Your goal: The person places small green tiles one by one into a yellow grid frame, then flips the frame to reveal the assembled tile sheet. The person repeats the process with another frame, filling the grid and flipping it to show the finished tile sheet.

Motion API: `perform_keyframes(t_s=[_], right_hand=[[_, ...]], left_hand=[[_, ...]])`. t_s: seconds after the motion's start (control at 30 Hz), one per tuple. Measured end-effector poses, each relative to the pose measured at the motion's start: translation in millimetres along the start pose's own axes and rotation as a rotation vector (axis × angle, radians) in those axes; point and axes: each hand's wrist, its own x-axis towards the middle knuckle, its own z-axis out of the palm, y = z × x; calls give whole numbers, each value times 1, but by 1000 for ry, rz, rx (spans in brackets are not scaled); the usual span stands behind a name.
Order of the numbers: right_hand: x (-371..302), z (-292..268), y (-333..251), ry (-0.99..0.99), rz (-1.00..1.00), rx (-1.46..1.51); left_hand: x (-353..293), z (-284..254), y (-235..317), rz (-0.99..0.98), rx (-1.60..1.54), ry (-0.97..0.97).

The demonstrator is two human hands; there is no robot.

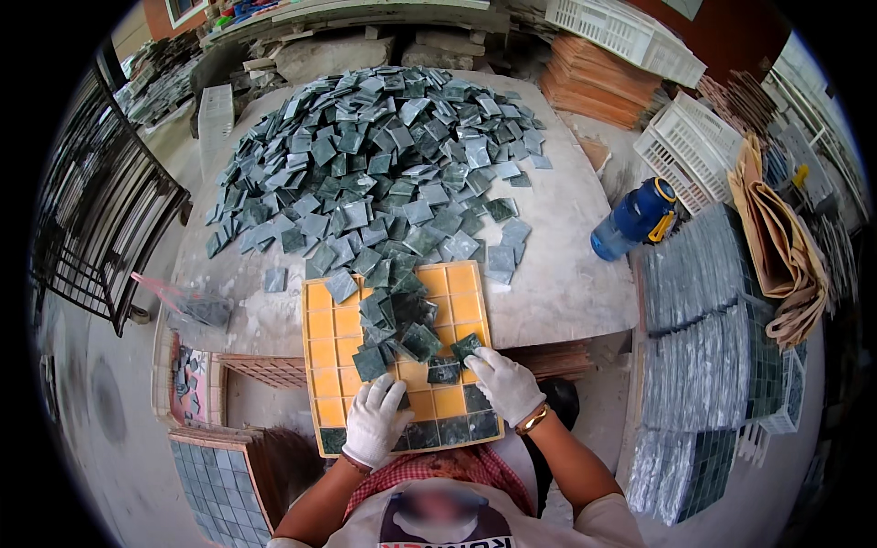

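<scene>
A yellow gridded tray (pixel 330 373) lies tilted over the near table edge, in front of my body. Dark green square tiles fill its nearest row and part of the row above. A loose heap of tiles (pixel 402 301) lies in its upper middle. My left hand (pixel 374 425), in a white glove, is closed over the lower left cells, with a dark tile (pixel 403 400) at its fingertips. At the tray's right edge my gloved right hand (pixel 507 387) pinches a green tile (pixel 466 346) by its corner. Another tile (pixel 444 369) sits in a cell just below it.
A large pile of tiles (pixel 384 146) covers the far table (pixel 585 301). A blue bottle (pixel 634 217) stands at the table's right edge. Wrapped stacks of tile sheets (pixel 699 365) rise on the right; a tiled panel (pixel 219 484) leans at lower left. A metal rack (pixel 110 201) stands left.
</scene>
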Motion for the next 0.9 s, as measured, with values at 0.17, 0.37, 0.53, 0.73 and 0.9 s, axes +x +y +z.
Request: perform_keyframes(t_s=[0.17, 0.37, 0.53, 0.73, 0.9], right_hand=[[45, -1, 23, -74, -138, -155], [47, -29, 19, -192, -24, -51], [33, -14, 33, -221, -23, 8], [36, -10, 30, -233, -49, 77], [31, -9, 35, -237, -78, 218]], left_hand=[[52, 21, 19, 230, 153, -23], [61, 27, 10, 263, 167, -82], [48, 31, 8, 116, -167, -98], [34, 29, 10, 42, -407, -44], [37, 22, 20, 74, -486, 43]])
